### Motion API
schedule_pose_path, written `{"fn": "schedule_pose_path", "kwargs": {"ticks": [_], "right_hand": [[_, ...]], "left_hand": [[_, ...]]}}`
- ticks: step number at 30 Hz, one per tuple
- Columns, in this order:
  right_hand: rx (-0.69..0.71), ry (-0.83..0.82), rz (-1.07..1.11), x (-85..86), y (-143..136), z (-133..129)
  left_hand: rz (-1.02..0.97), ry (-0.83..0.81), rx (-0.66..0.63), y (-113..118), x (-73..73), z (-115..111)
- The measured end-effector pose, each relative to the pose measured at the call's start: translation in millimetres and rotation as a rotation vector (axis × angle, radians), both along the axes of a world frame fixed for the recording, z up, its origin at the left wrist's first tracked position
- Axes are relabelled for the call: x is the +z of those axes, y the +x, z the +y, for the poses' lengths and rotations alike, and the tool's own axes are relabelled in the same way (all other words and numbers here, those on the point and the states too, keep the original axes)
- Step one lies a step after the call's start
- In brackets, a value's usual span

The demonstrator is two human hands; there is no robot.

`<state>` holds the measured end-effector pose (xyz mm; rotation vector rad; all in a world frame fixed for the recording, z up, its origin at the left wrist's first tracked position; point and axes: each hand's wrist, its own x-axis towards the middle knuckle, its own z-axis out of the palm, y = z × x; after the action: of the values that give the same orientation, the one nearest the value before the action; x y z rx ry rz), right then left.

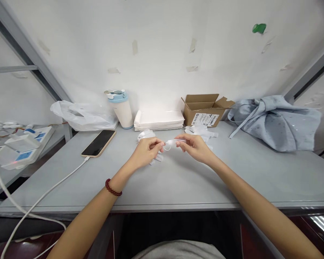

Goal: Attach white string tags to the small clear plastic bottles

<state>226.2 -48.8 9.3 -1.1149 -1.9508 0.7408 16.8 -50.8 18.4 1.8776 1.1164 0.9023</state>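
Observation:
Over the middle of the table, my left hand (146,151) pinches the left end of a small white piece (170,143), from which a thin white strand curves down in a loop. My right hand (196,146) has thumb and fingers closed on a translucent plastic tube (179,140) at the right end of that piece. Whether the tube is fitted around the piece or only touches it, I cannot tell. Behind my left hand lies a small heap of white parts (145,134). Beyond my right hand is a heap of clear plastic tubes (202,131).
A stack of white sheets (159,120), an open cardboard box (202,112), a cup (122,111) and a white plastic bag (83,116) line the wall. A phone (99,143) on a white cable (56,190) lies left. A grey-blue cloth bag (278,122) sits right.

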Motion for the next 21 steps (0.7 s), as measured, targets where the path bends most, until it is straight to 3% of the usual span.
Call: {"fn": "schedule_pose_path", "kwargs": {"ticks": [9,21], "right_hand": [[0.018,0.053,-0.012,-5.4,-2.2,-2.1],[0.031,0.051,-0.011,-7.0,-0.2,-3.5]], "left_hand": [[-0.029,-0.024,-0.028,0.6,-15.3,0.3],[-0.019,-0.073,-0.058,3.1,-17.6,-1.5]]}}
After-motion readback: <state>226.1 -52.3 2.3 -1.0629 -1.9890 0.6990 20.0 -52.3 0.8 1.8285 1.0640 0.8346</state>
